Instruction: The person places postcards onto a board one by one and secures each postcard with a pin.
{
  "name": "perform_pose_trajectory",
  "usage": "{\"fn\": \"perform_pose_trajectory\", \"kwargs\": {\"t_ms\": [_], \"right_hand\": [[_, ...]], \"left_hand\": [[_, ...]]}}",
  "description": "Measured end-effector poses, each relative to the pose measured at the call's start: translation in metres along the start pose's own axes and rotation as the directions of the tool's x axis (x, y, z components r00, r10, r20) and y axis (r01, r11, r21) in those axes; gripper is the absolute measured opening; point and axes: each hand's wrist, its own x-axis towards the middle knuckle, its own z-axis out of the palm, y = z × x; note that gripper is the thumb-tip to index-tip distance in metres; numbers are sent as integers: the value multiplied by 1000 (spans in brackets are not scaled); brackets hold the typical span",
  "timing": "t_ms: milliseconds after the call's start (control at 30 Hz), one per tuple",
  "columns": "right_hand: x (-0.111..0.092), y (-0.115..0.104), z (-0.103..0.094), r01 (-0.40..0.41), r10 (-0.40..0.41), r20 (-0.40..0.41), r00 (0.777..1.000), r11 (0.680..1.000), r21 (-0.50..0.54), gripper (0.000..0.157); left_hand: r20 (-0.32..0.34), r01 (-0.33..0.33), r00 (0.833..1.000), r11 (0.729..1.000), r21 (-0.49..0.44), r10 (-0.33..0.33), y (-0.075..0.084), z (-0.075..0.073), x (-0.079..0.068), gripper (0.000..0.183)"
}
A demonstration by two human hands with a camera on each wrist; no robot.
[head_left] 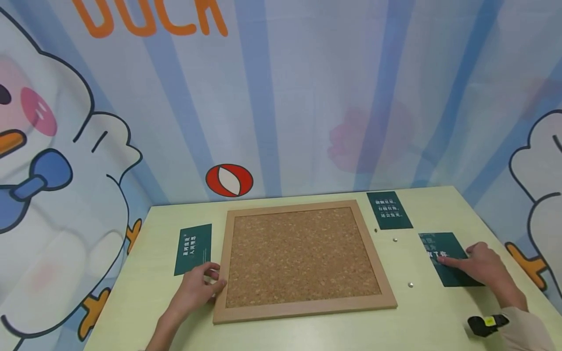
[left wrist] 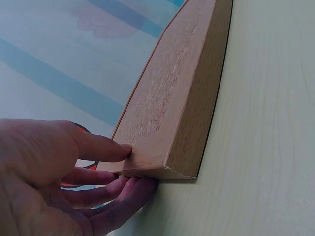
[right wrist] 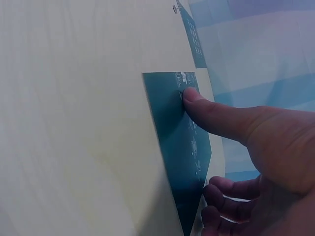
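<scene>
A cork board (head_left: 303,256) with a light wooden frame lies at the middle of the table. My left hand (head_left: 199,287) grips its near left side. In the left wrist view the thumb rests on top of the wooden frame (left wrist: 182,132), while the fingers curl against its outer side. At the right, my right hand (head_left: 485,265) touches a dark green card (head_left: 458,278) with white writing. The straight thumb (right wrist: 211,115) lies over the card's printed face in the right wrist view. The other fingers, bent, sit by the card's edge.
Another green card (head_left: 193,243) lies left of the board, and a third green card (head_left: 388,209) behind at the right. Small metallic bits, one a pushpin-like piece (head_left: 410,284), lie between board and cards. A cartoon-printed backdrop (head_left: 303,107) stands behind the table (head_left: 347,331).
</scene>
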Motion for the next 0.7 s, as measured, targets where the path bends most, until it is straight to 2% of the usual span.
{"fn": "perform_pose_trajectory", "kwargs": {"t_ms": [100,333,567,700], "right_hand": [[2,-2,-1,-46,46,40,998,999,-5,118],[1,-4,-3,-44,45,94,995,999,-13,116],[0,-5,-5,-61,56,58,997,994,86,121],[1,-5,-7,-7,4,21,1000,989,148,115]], "left_hand": [[-1,3,1000,1000,2,-3,0,0,0,41],[-5,12,1000,1000,17,-12,0,-1,1,41],[3,28,1000,999,17,-28,2,-1,1,43],[4,28,1000,1000,15,-28,3,-1,1,43]]}}
